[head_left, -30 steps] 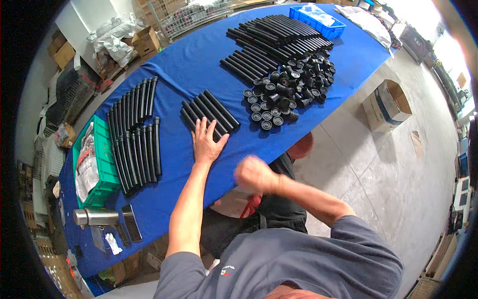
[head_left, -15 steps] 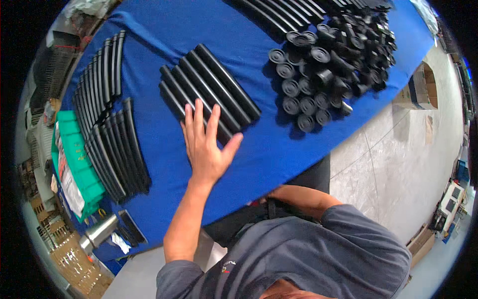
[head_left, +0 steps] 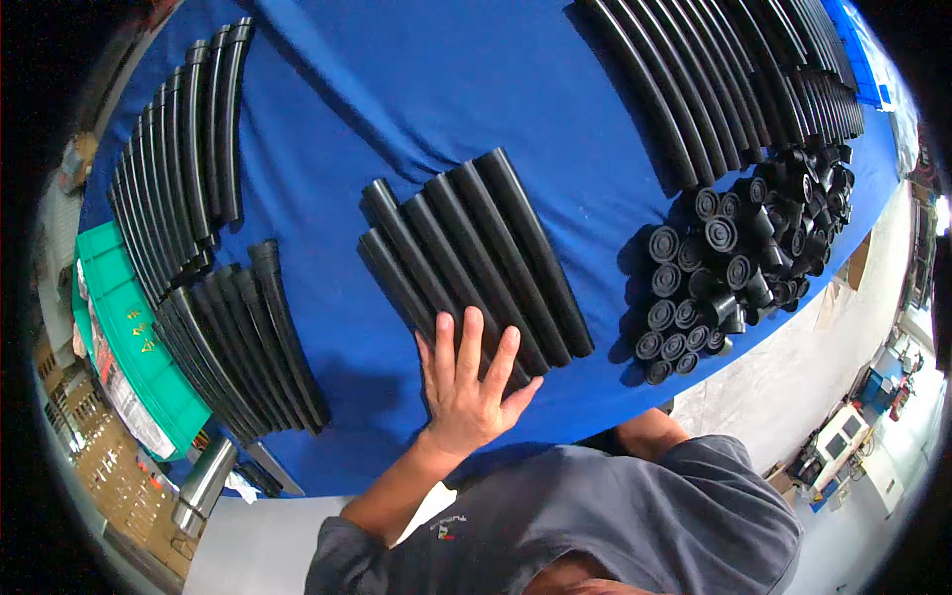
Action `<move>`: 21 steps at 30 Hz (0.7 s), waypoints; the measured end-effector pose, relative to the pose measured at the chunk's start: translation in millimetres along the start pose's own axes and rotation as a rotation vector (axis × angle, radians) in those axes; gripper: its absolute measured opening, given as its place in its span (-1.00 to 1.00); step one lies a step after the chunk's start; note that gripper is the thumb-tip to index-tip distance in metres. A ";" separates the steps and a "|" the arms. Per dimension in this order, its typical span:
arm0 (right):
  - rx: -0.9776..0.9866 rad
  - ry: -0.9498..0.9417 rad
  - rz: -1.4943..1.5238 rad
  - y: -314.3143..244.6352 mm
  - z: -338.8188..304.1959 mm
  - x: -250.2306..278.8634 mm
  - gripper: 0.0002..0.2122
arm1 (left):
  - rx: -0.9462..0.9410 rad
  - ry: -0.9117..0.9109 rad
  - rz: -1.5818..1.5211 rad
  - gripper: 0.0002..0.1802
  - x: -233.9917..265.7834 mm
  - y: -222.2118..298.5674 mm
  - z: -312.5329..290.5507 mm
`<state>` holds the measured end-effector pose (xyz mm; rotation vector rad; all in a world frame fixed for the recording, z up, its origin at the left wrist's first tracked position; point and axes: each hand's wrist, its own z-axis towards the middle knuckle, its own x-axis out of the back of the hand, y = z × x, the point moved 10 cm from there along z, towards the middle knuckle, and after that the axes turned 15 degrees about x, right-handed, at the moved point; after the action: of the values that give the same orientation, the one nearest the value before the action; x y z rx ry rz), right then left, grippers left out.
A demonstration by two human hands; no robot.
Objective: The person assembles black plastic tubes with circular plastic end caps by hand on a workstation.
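My left hand (head_left: 466,395) lies flat with fingers spread over the near ends of several black tubes (head_left: 480,260). These tubes sit side by side, slanting, in the middle of a table covered by a blue cloth (head_left: 535,84). One of the shorter ones on the left is set back from its neighbours at the far end. Of my right arm only the forearm (head_left: 652,433) shows, reaching down by the table's near edge. The right hand itself is hidden there.
Black ribbed tubes lie in an upper row (head_left: 188,149) and a lower row (head_left: 243,342) on the left. Beside them are a green bin (head_left: 149,342) and a metal cylinder (head_left: 206,481). At the right sit piled black round caps (head_left: 721,235) and longer black tubes (head_left: 684,89).
The whole view has shifted, so the table's far part shows more. My left hand stays spread on the tubes. My right forearm is now more hidden by the table edge and shirt.
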<state>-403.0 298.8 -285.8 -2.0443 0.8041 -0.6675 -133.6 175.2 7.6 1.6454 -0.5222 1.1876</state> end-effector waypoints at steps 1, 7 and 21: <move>-0.002 0.010 0.001 -1.0 -8.1 1.3 -0.50 | 0.005 -0.005 0.014 -0.12 0.6 0.4 0.6; -0.010 0.122 -0.079 20.3 -18.3 50.4 -0.50 | 0.011 0.022 -0.017 -0.10 4.5 -0.2 7.3; 0.139 0.571 -0.232 -4.4 -29.0 123.7 -0.48 | -0.054 0.203 0.054 -0.16 13.8 7.8 9.5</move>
<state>-340.7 195.4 -246.2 -1.8501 0.8075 -1.4379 -129.6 166.2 23.2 1.4540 -0.4679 1.3513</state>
